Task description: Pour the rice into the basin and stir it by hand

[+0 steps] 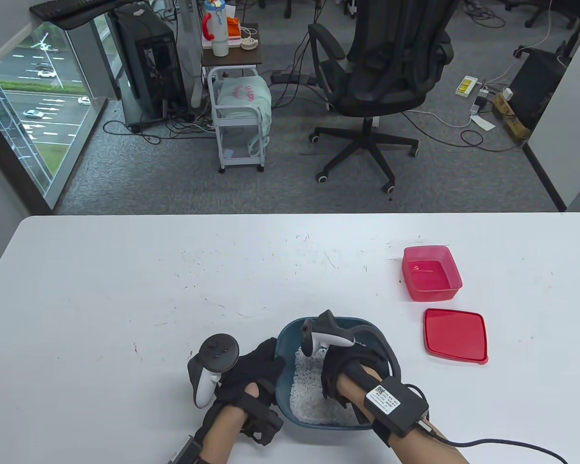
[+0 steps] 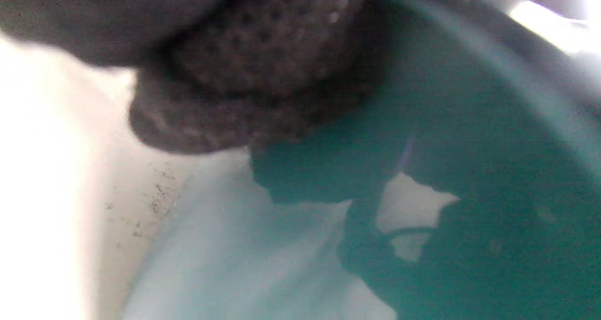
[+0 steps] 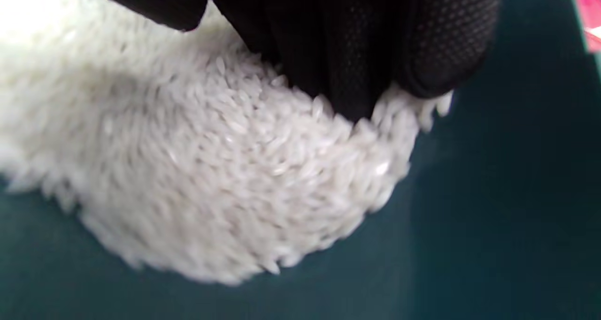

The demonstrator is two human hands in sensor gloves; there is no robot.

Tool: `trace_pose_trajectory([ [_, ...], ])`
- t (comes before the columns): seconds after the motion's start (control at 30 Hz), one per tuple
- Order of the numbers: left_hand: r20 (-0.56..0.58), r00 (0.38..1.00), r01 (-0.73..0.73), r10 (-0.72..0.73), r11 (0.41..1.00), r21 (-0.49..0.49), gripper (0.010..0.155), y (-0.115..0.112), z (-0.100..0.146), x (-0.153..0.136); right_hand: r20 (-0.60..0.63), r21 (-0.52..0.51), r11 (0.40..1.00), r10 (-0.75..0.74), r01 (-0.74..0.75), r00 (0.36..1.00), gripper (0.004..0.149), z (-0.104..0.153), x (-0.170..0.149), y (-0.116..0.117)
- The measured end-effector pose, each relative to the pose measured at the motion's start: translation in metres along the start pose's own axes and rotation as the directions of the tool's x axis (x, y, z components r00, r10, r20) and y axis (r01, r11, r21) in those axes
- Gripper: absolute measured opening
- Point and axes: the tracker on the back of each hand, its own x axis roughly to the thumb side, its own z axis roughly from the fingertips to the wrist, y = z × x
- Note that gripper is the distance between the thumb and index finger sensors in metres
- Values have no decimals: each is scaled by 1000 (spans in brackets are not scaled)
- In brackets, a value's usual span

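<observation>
While gloved right hand (image 1: 336, 372) presses grainy rice (image 1: 309, 396).

Both hands wear black mesh-textured gloves, the left hand (image 1: 251, 374) and right hand (image 1: 338, 372) alike. A tracker is strapped to the back of each, black on top with a white handle. A black box with a white QR-code label (image 1: 384, 398) sits on the right wrist, trailing a black cable (image 1: 493, 442).

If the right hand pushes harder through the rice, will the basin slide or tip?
Probably neither: the left hand grips the basin at its rim. The rice is loose grain, likely to flow round the right hand fingers without dragging the basin.
</observation>
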Motion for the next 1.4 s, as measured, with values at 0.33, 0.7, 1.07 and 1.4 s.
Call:
trace_pose_trajectory([
  [0.33,-7,1000,-5,5,1000,6,64,-1,1,0,464,324,879,-469,349,752,62,-5,5,7],
  [0.7,9,1000,-7,7,1000,-15,64,0,0,0,488,321,720,-682,615,544,67,-17,-3,-25],
  [1.07,14,1000,7,-7,1000,-11,64,0,0,0,80,-129,955,-258,267,963,61,-7,-18,-30],
  [1.4,1,1000,1,-1,1000,4,63,0,1,0,59,57,994,-96,92,994,62,-1,-7,-1],
])
